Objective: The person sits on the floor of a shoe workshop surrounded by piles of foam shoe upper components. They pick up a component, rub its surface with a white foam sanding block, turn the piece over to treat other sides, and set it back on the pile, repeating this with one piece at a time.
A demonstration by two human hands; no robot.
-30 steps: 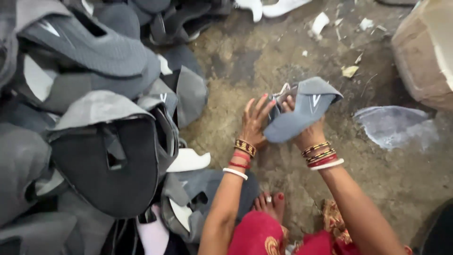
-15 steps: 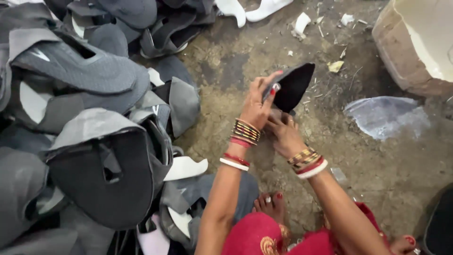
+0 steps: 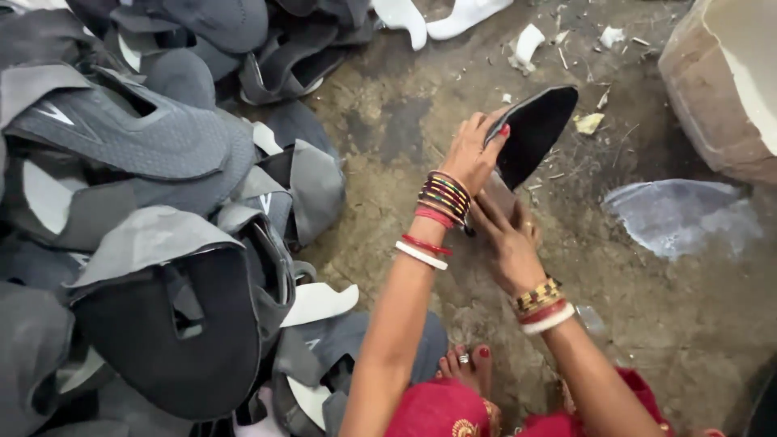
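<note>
1. Your left hand point(image 3: 472, 152) grips the upper edge of a dark shoe piece point(image 3: 532, 129), fingers curled over it and pinching it, above the dirt floor point(image 3: 421, 121) in the middle of the scene.
2. Your right hand point(image 3: 506, 243) sits just below and nearer, fingers closed around the lower end of the same shoe piece, which is partly hidden behind the left wrist.
3. The shoe piece tilts up and to the right, its black inner face turned toward you and its tip pointing to the far right.
4. Stacked bangles point(image 3: 442, 198) ring your left wrist; gold and red ones point(image 3: 541, 304) ring the right.
5. A large pile of grey shoe pieces point(image 3: 154, 218) fills the left side, well apart from your hands.
6. A flat grey piece point(image 3: 680, 214) lies on the floor to the right of the hands, near but not touching.
7. White scraps point(image 3: 453, 14) lie at the far edge, and a brown sack point(image 3: 712, 89) stands at the far right.
8. Your bare toes point(image 3: 465, 368) rest on the floor at the near edge, below the hands.
</note>
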